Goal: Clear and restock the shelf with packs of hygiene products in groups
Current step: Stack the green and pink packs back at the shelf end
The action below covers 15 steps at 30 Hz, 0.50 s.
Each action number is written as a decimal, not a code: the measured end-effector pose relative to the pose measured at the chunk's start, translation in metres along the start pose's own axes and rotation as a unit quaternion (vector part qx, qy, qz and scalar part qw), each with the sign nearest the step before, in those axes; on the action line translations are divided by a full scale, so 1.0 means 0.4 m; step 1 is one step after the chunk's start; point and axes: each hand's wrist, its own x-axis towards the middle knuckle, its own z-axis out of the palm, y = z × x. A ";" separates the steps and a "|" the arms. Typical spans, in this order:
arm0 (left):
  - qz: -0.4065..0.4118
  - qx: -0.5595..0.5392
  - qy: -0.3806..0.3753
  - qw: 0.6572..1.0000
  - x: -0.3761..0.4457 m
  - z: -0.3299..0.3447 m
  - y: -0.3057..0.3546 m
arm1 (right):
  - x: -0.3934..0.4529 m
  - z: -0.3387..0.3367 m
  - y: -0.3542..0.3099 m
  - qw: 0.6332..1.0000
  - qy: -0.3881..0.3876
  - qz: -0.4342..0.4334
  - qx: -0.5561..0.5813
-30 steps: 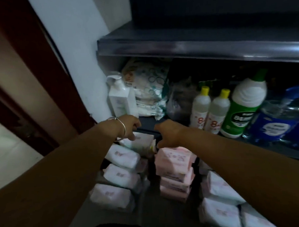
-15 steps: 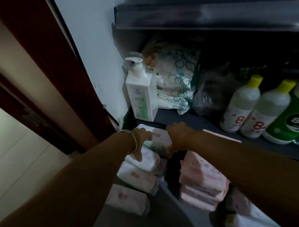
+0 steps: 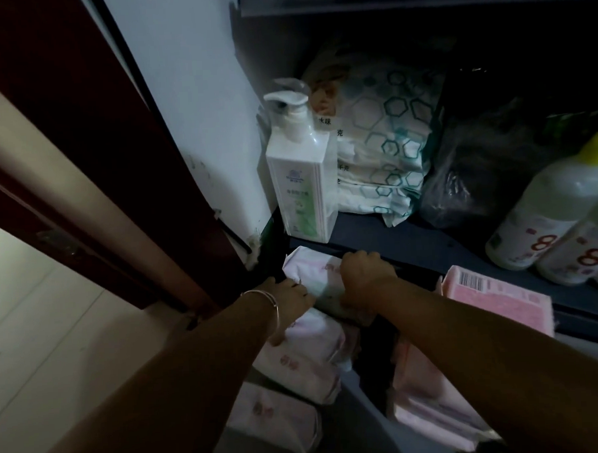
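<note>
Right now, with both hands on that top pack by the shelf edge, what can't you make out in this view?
- Head view: the left hand has its fingers hidden behind the white pack, so its grip is unclear.
- The right hand curls over that pack; its fingertips are hidden.
- The dark plastic bag is too dim to show its contents.
- The yellow-capped bottle label is cut by the right edge.
- The pink pack is partly covered by the right forearm.

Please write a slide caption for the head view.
Both hands, left and right, grip a white pack below the shelf edge beside a pump bottle.
</note>
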 end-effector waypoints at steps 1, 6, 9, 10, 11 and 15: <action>0.002 -0.014 0.001 1.000 -0.006 -0.007 -0.004 | -0.006 -0.014 0.003 1.000 -0.003 -0.005 0.006; -0.008 -0.146 0.012 0.989 -0.049 -0.072 -0.030 | -0.074 -0.108 0.042 1.000 0.004 -0.023 0.009; -0.016 -0.183 0.027 0.983 -0.122 -0.155 -0.036 | -0.151 -0.189 0.060 0.999 0.035 -0.032 0.013; -0.019 -0.187 0.038 0.981 -0.158 -0.188 -0.035 | -0.181 -0.223 0.064 0.998 0.052 -0.032 0.017; -0.022 -0.182 0.052 0.982 -0.198 -0.221 -0.036 | -0.213 -0.259 0.067 0.997 0.071 -0.033 0.023; -0.035 -0.151 0.136 0.979 -0.368 -0.363 -0.034 | -0.364 -0.432 0.078 0.988 0.144 -0.039 0.047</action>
